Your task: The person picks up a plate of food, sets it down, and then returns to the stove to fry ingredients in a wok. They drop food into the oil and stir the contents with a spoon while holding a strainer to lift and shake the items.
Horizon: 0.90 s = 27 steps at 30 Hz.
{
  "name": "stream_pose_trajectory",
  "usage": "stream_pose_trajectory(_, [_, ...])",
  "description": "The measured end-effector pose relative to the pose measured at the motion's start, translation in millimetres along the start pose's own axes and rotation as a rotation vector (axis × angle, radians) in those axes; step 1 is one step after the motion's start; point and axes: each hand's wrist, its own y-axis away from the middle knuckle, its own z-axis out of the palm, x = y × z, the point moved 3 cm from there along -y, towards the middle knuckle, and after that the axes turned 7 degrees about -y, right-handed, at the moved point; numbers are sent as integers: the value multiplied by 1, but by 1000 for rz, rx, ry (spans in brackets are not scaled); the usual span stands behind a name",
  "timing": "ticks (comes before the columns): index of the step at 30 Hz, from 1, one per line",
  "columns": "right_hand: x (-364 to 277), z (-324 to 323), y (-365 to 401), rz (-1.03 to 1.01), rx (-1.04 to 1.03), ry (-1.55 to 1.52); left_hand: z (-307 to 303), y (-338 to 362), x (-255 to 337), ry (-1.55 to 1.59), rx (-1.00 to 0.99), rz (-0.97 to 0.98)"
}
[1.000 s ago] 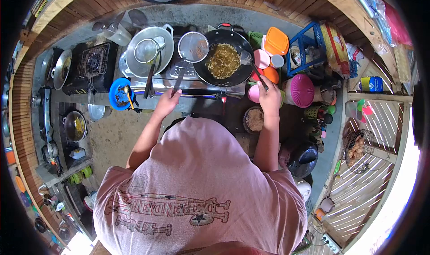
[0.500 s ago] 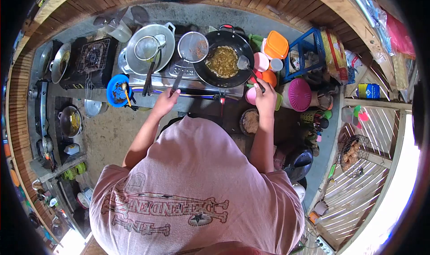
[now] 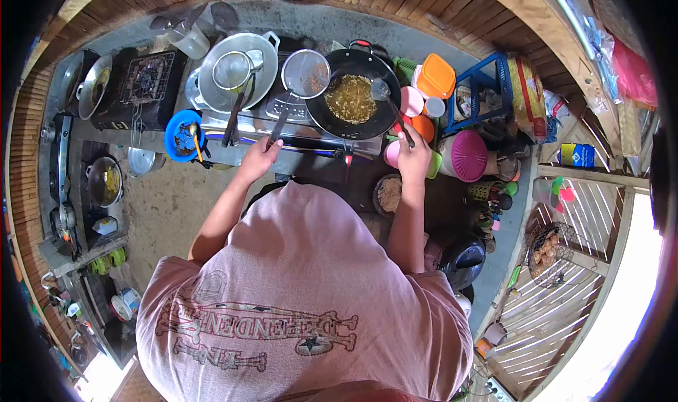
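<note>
My left hand [image 3: 258, 160] is closed round the dark handle of a fine mesh strainer [image 3: 305, 74]. Small brown bits lie in the strainer's mesh, which sits just left of a black wok [image 3: 328, 122] on the stove. Pale, shredded-looking food [image 3: 351, 100] lies in yellowish oil in the wok. My right hand [image 3: 415, 156] grips the handle of a ladle [image 3: 380, 89], whose bowl is over the right part of the wok.
Left of the strainer stands a big metal pot [image 3: 205, 91] with another strainer [image 3: 232, 70] across it. A blue bowl [image 3: 170, 137] sits at the counter's front edge. Plastic containers [image 3: 436, 76] and a blue rack [image 3: 503, 84] crowd the right side. A second stove [image 3: 147, 84] is far left.
The ladle's bowl has shifted slightly left and up, further over the wok. My right hand has dropped a little toward me. My left hand still holds the strainer in nearly the same place.
</note>
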Motion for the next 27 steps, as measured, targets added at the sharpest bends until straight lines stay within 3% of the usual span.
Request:
stream_pose_trajectory(5, [-3,-3,-5,-119,103,40,4,-4,-4,8,-16,-3])
stream_pose_trajectory(12, [6,12,-3,-29,9,37,5,-3,0,36,-2,14])
stream_pose_trajectory(15, [-4,7,-2,-48,21,-77,4,-4,1,26,-10,13])
stream_pose_trajectory(21, [-2,0,-6,-44,100,-79,1,0,6,16,25,28])
stream_pose_trajectory(27, [6,11,-2,-20,47,19,1,-2,4,27,32,37])
